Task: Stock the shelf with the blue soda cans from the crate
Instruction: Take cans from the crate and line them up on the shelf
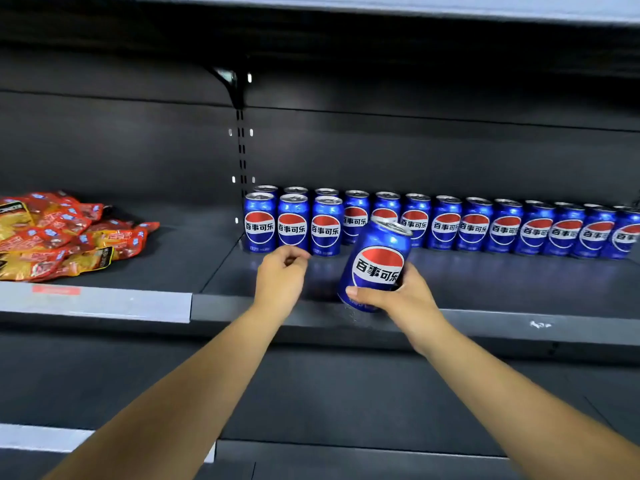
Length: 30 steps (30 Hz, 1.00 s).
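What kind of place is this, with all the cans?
Probably a shop. A long dark shelf holds a neat row of blue soda cans, red snack packets are piled beside them, and the right hand brings another can.

Retail shop aisle. Dark metal gondola shelving (485, 289) with a slotted upright (241, 150), bracket (228, 81) and price-label strips (97, 303) along the front edges carries merchandise faced outward: a row of identical blue soda cans (474, 225) and, in the neighbouring bay, a heap of red and yellow snack packets (65, 233).
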Each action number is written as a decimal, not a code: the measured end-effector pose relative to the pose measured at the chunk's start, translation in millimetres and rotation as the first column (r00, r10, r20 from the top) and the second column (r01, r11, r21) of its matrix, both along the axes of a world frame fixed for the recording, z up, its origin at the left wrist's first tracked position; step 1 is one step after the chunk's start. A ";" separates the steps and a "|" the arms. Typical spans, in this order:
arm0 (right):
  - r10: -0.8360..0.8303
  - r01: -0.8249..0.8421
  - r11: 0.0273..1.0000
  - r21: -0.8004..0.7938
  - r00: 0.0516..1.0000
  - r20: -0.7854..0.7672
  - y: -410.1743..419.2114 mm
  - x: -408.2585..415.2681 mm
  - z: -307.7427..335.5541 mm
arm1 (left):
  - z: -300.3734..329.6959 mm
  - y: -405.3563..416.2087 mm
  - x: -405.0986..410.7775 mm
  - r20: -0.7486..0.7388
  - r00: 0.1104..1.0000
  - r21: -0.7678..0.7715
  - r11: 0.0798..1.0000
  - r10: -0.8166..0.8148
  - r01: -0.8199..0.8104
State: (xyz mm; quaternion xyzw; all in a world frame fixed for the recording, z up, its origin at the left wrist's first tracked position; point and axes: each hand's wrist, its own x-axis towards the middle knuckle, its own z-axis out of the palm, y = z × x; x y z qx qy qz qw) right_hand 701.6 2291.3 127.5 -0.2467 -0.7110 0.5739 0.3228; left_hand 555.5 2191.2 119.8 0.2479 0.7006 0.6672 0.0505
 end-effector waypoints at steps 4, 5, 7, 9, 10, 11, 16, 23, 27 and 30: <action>-0.040 0.038 0.999 0.039 0.998 0.058 15.7 -26.3 0.4 | 0.3 11.0 -34.4 -0.031 0.999 -0.029 0.999 -0.019 0.018; -0.048 0.043 0.997 0.057 0.996 0.078 19.7 -31.6 0.8 | 0.8 13.7 -43.0 -0.037 0.999 -0.037 0.999 -0.019 0.018; -0.066 0.056 0.995 0.085 0.991 0.120 27.5 -42.4 0.7 | -0.2 18.8 -62.1 -0.009 1.000 -0.037 0.999 0.028 -0.029; -0.083 0.071 0.994 0.085 0.986 0.146 36.5 -53.1 -0.3 | -3.1 23.0 -84.9 0.057 0.989 0.030 0.990 0.139 -0.141; -0.092 0.081 0.994 0.078 0.984 0.155 40.6 -58.2 -1.3 | -3.1 24.5 -95.2 0.090 0.976 0.058 0.977 0.199 -0.204; -0.100 0.090 0.994 0.070 0.981 0.166 44.0 -62.4 -2.0 | -3.7 25.5 -104.9 0.107 0.962 0.061 0.964 0.250 -0.258; -0.136 0.124 0.989 0.075 0.973 0.188 55.3 -81.7 -5.5 | -3.0 27.6 -137.1 0.116 0.953 -0.116 0.956 0.281 -0.268; -0.230 0.199 0.970 0.142 0.939 0.255 70.3 -112.5 -6.1 | -17.3 31.8 -160.2 0.001 0.985 -0.205 0.964 0.172 -0.168; -0.317 0.280 0.944 0.172 0.915 0.249 75.7 -123.8 -11.6 | -22.2 34.2 -163.9 -0.061 0.986 -0.260 0.952 0.153 -0.164; -0.349 0.313 0.933 0.179 0.906 0.240 80.6 -126.6 -15.4 | -23.7 34.5 -164.4 -0.085 0.986 -0.268 0.950 0.140 -0.158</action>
